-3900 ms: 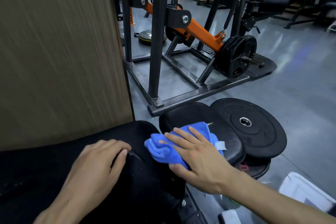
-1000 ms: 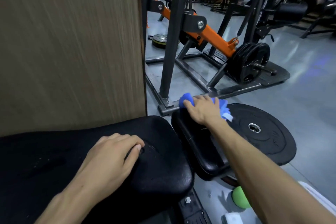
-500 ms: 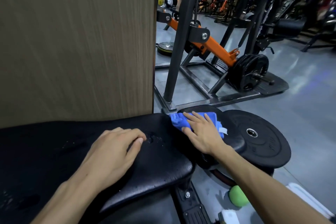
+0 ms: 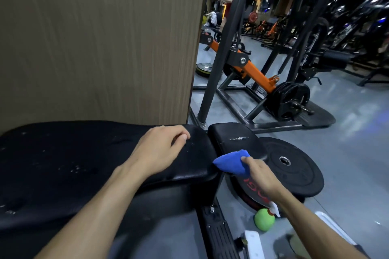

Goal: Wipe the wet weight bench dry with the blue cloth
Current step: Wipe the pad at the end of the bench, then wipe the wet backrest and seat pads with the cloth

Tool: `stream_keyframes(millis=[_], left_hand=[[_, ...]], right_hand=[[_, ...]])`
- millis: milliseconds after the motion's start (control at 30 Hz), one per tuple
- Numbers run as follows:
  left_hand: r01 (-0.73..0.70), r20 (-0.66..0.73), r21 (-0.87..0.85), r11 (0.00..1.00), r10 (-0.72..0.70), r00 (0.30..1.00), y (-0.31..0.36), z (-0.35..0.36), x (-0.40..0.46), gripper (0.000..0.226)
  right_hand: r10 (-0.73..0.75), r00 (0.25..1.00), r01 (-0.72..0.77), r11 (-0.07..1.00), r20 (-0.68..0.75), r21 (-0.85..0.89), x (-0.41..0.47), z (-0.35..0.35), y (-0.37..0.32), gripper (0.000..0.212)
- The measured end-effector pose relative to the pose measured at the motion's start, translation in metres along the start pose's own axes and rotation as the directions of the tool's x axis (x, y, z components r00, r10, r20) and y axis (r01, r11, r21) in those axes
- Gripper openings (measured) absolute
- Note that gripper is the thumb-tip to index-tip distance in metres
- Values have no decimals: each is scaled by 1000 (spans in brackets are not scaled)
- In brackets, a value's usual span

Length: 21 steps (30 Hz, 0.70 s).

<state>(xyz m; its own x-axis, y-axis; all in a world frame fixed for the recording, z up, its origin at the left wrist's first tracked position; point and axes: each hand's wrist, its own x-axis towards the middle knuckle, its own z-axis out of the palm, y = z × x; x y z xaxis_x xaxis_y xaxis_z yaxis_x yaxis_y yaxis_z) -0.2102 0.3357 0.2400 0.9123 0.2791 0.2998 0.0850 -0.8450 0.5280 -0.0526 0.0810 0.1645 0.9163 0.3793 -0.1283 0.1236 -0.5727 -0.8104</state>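
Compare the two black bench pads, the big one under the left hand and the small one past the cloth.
The big pad is long and wide; the small pad is short and narrow. The big pad shows droplets and wet blotches; the small pad shows none plainly, only a pale scuff. The left hand rests on the big pad, while the right hand holds the blue cloth at the small pad's near end. Both are black padded upholstery.

The left hand (image 4: 160, 149) rests on the desk (image 4: 63, 164); at its 3 o'clock, the right hand (image 4: 259, 174) holds the cloth (image 4: 229, 162) against the desk's edge, weight plate (image 4: 294, 170) beyond.
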Motion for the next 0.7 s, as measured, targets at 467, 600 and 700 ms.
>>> stream_keyframes(millis=[467,600,700], left_hand=[[107,82,50,993,-110,990,-87,-48,-86,16],[133,87,56,989,-138,987,-122,-46,-99,15],[120,89,75,990,-126,988,-136,-36,-101,17]], right_hand=[[438,899,-308,609,14,731,-47,20,-9,36],[471,882,-324,566,26,758,-22,16,-9,50],[470,872,-402,529,137,747,-13,9,-9,50]])
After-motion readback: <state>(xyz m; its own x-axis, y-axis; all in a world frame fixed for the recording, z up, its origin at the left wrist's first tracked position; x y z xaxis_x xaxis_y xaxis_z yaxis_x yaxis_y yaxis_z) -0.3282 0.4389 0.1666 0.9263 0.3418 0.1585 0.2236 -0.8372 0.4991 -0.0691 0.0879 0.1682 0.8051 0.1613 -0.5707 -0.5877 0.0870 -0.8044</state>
